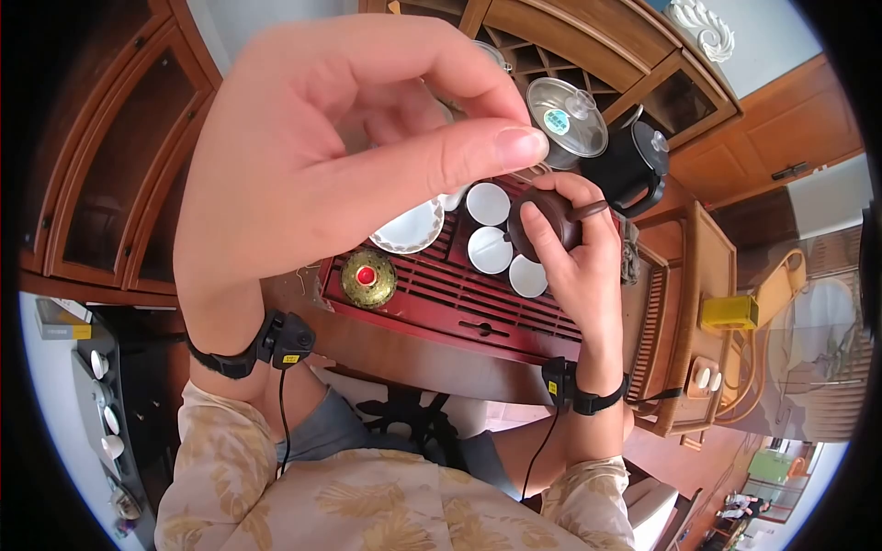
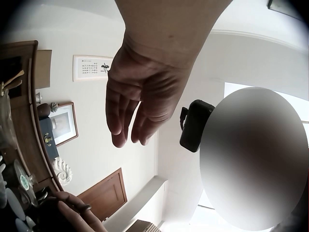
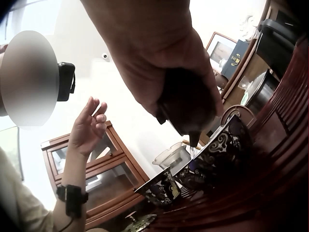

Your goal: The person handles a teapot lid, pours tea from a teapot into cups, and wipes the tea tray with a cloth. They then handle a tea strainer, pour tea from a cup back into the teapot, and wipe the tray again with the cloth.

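My right hand [image 1: 588, 262] grips a dark brown teapot [image 1: 562, 219], thumb and fingers wrapped round its body. In the right wrist view the teapot [image 3: 186, 101] is tilted, its spout pointing down at dark patterned cups [image 3: 222, 150]. From the head view the spout lies over the middle white-lined cup [image 1: 490, 251]; another cup [image 1: 487, 204] is behind it and a third [image 1: 528, 275] in front. My left hand [image 1: 349, 156] is raised close to the head camera, holding nothing. Its fingers hang loosely bent in the left wrist view.
A red slatted tea tray [image 1: 441, 317] carries the cups, a bowl with a patterned rim [image 1: 409, 231] and a gold-green pierced holder [image 1: 368, 278] with a red centre. Farther back stand a glass-lidded pot [image 1: 567, 119] and a black kettle [image 1: 629, 165]. A wooden chair [image 1: 698, 303] is at right.
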Demonstrator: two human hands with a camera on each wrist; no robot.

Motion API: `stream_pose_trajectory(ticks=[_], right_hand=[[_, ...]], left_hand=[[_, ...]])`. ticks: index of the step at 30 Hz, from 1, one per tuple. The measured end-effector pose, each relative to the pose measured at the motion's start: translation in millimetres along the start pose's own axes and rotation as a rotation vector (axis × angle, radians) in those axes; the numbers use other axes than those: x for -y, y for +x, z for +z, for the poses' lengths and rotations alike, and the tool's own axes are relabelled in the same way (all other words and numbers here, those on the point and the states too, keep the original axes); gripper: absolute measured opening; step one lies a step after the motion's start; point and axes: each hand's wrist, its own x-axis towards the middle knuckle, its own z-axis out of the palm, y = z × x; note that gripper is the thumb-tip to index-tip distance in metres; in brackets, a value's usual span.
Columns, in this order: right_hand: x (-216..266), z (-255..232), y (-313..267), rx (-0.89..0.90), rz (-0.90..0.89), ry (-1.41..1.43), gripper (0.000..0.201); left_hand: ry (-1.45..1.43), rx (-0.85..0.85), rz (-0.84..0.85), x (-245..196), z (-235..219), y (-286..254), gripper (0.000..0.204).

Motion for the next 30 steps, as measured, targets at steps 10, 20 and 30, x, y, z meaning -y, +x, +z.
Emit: stream_pose_trajectory(ticks=[10, 20, 30], right_hand=[[-0.8, -1.6, -1.1, -0.012, -0.015, -0.010, 0.033], [2.3, -2.4, -0.9, -0.034, 0.012, -0.011, 0.034], [5.4, -5.3, -1.1, -0.030, 0.052, -0.016, 0.055]], left_hand=[[0.016, 0.013, -0.009, 0.5, 1.2, -0.6, 0.013], [0.015, 0.020, -0.004, 1.6, 1.6, -0.6, 0.013], [0.056, 0.051, 0.037, 4.4, -1.5, 0.1, 0.014]])
